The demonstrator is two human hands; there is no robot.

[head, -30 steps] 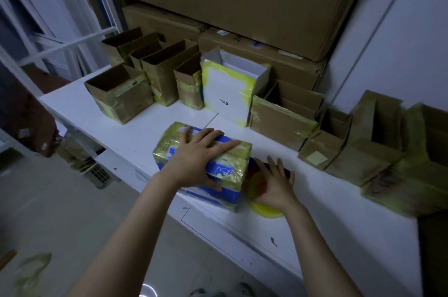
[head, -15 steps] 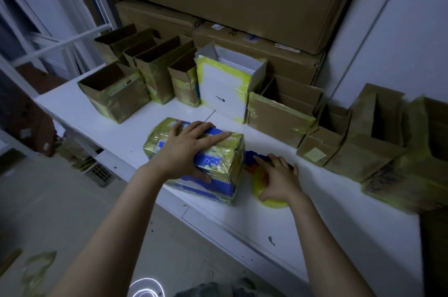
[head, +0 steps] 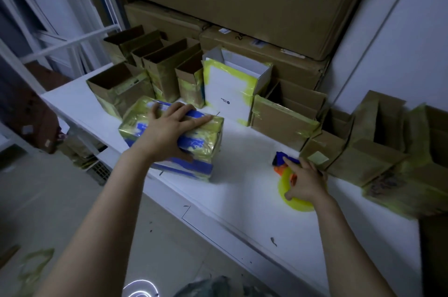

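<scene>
Yellow-taped and slick, the blue parcel [head: 202, 145] near the table [head: 242, 190] edge looks stiff and light under my flat left hand [head: 167, 136], best gripped by its ends; my right hand [head: 306, 182] clasps the tape roll [head: 300, 205]

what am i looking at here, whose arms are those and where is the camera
There is no machine here: these are a person's two bare arms, filmed by one wide-angle camera worn on the head, looking forward and down. That is why the arms come in from the bottom edge. The left hand lies flat on a parcel wrapped in yellowish tape with blue print, which sits on a white table. The right hand grips a tape dispenser with a yellow roll, apart from the parcel. Along the back of the table stand open cardboard boxes and one white box, with big cartons stacked behind them.
</scene>
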